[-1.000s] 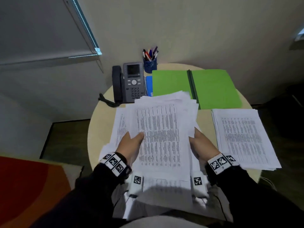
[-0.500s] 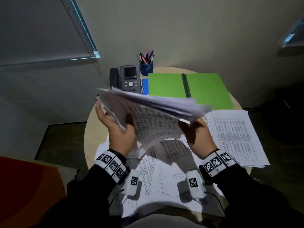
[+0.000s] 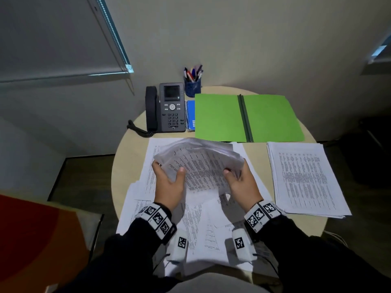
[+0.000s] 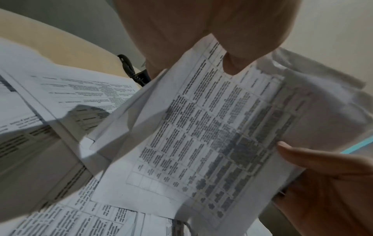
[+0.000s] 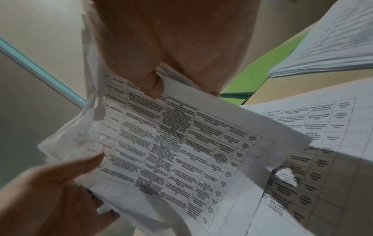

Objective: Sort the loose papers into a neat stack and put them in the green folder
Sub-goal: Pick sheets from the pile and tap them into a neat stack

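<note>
A bundle of printed papers (image 3: 201, 163) hangs curved above the table, held at its two sides. My left hand (image 3: 169, 182) grips the bundle's left edge, thumb on the printed face (image 4: 232, 67). My right hand (image 3: 241, 182) grips the right edge the same way (image 5: 153, 89). More loose printed sheets (image 3: 203, 227) lie spread under my hands on the round table (image 3: 127, 157). A tidier stack of papers (image 3: 304, 178) lies at the right. The green folder (image 3: 247, 117) lies open and flat at the back of the table.
A black desk phone (image 3: 167, 107) stands at the back left with its coiled cord. A blue spiral notebook (image 3: 190, 115) lies between phone and folder. A blue pen cup (image 3: 193, 86) stands behind them by the wall. A red and orange surface (image 3: 31, 240) is at lower left.
I lifted the bundle off the table, tipped it up edge-on, then brought it lower and nearer, its printed face now towards me. The loose sheets beneath are now uncovered.
</note>
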